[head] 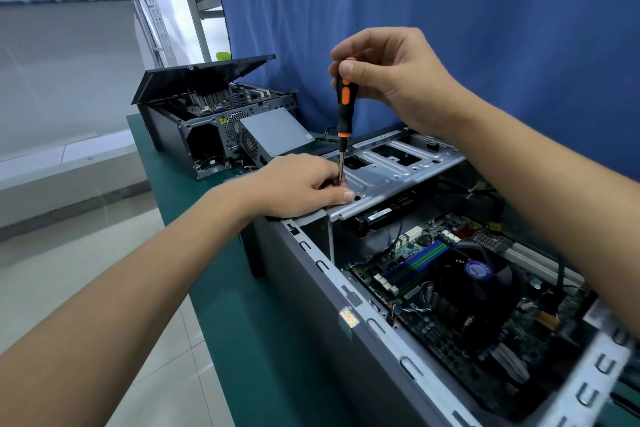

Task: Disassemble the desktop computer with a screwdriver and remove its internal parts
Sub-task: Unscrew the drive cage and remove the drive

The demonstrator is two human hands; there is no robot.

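— On the green bench (221, 274), what is noted?
— Desktop computer (433, 305) lies open at near right, motherboard (450, 288) exposed. Screwdriver (344, 114) stands upright over the metal drive bracket (398, 166) at its far end.
— Hands?
— Right hand (391, 80) grasps the black-and-orange handle from above. Left hand (298, 184) rests on the bracket's left edge, fingers pinching the shaft near its tip.
— Elsewhere?
— Second opened case (207, 114) sits far left, power supply (273, 132) beside it.

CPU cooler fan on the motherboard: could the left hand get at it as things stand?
Probably yes. The case is open on top and nothing covers the CPU cooler fan. But the left hand is busy steadying the screwdriver shaft at the drive bracket, so it would have to let go first.
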